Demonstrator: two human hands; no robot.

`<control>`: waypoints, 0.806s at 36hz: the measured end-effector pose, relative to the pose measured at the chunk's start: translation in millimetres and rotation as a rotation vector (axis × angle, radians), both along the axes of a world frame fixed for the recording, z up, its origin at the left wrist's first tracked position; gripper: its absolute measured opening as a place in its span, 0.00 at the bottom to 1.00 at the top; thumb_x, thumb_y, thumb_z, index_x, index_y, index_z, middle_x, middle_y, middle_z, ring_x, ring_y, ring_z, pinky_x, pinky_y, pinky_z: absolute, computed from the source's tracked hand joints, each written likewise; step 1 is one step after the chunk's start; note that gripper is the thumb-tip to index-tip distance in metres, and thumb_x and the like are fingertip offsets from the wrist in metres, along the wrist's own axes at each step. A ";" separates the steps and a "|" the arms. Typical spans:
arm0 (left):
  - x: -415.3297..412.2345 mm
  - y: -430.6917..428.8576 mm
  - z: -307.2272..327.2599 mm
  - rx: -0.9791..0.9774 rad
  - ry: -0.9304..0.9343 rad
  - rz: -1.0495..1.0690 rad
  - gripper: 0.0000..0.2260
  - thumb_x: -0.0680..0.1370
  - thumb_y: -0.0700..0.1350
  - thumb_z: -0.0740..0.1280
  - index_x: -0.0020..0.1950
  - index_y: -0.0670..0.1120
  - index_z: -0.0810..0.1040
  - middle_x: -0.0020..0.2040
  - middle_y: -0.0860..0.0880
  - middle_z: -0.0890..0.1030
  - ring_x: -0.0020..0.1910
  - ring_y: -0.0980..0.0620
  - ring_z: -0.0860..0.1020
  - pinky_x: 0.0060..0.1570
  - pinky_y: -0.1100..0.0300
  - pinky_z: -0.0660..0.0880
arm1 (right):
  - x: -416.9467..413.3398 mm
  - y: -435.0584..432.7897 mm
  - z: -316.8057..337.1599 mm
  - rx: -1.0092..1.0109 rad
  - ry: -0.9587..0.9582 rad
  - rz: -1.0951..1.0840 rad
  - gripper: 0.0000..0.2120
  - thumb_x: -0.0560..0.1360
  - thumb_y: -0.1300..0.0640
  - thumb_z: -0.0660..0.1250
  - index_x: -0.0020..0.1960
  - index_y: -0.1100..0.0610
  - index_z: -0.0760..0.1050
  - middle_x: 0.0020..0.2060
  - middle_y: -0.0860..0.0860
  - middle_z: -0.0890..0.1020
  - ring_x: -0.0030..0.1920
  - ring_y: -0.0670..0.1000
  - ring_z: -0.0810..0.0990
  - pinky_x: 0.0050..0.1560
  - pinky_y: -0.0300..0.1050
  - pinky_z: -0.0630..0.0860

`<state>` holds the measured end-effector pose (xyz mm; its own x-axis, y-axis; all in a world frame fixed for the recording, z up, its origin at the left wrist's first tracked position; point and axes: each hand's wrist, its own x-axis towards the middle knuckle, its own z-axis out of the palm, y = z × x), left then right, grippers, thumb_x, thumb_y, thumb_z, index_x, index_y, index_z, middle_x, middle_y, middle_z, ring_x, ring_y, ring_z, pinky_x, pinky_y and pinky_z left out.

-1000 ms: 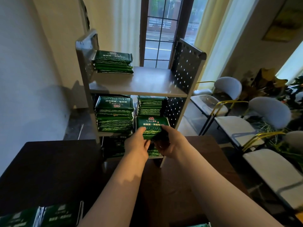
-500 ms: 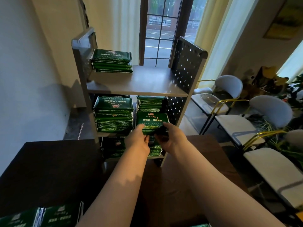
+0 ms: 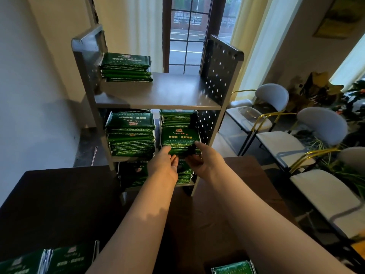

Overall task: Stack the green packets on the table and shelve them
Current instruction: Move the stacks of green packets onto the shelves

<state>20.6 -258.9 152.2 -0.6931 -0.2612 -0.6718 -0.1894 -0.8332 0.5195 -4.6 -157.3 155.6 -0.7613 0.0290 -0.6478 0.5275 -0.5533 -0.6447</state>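
Both hands hold a small stack of green packets [image 3: 180, 139] at the front of the shelf unit's [image 3: 158, 99] middle level, right side. My left hand [image 3: 165, 164] grips its near left edge and my right hand [image 3: 204, 160] grips its near right edge. Behind it stands another pile of packets [image 3: 175, 117]. A tall pile [image 3: 131, 135] fills the left of the middle level, a short pile [image 3: 126, 67] lies on the top board at the left, and more packets [image 3: 134, 173] sit on the lowest level. Loose packets [image 3: 47, 262] and one more packet [image 3: 233, 268] lie on the dark table's near edge.
The dark table [image 3: 59, 204] stands in front of the shelf unit. Its perforated metal side panel [image 3: 217, 70] rises at the right. White chairs with gold frames [image 3: 280, 143] line the right side, with plants behind. A white wall is at the left, a window behind.
Both hands have carried the held stack of packets forward and slightly up, towards the right side of the middle level. The grip is unchanged.
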 end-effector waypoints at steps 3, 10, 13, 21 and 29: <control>1.5 6.3 -2.1 -0.038 -0.018 -0.052 0.03 0.78 0.38 0.70 0.50 0.42 0.77 0.59 0.40 0.77 0.55 0.47 0.77 0.61 0.55 0.76 | 2.4 6.1 0.4 -0.006 -0.014 0.065 0.12 0.78 0.57 0.70 0.53 0.65 0.73 0.45 0.60 0.81 0.46 0.57 0.81 0.53 0.51 0.80; 10.3 33.6 -10.5 -0.122 -0.009 -0.271 0.01 0.79 0.38 0.68 0.49 0.43 0.78 0.64 0.42 0.78 0.62 0.48 0.77 0.59 0.58 0.72 | 13.2 32.0 -10.8 0.047 -0.088 0.305 0.01 0.77 0.64 0.68 0.47 0.62 0.76 0.42 0.55 0.77 0.42 0.52 0.76 0.46 0.45 0.77; 13.3 45.5 -20.8 -0.172 -0.013 -0.417 0.02 0.79 0.39 0.69 0.46 0.44 0.78 0.61 0.44 0.79 0.55 0.50 0.77 0.57 0.58 0.72 | 25.0 52.5 -12.5 0.114 -0.098 0.377 0.02 0.76 0.64 0.67 0.47 0.61 0.75 0.41 0.54 0.77 0.40 0.51 0.76 0.39 0.43 0.79; 27.0 97.3 -55.3 -0.426 -0.004 -0.888 0.04 0.78 0.38 0.69 0.44 0.45 0.78 0.43 0.48 0.78 0.43 0.52 0.76 0.55 0.55 0.74 | 50.4 123.9 -43.4 0.449 -0.130 0.378 0.03 0.77 0.65 0.66 0.46 0.58 0.77 0.49 0.56 0.80 0.52 0.52 0.79 0.56 0.49 0.78; 42.8 167.8 -112.8 -0.744 -0.028 -1.331 0.10 0.72 0.43 0.75 0.52 0.45 0.83 0.51 0.41 0.84 0.51 0.44 0.83 0.51 0.52 0.81 | 93.0 201.6 -74.7 0.827 -0.313 0.545 0.12 0.77 0.60 0.69 0.60 0.59 0.80 0.62 0.55 0.79 0.55 0.51 0.79 0.65 0.49 0.75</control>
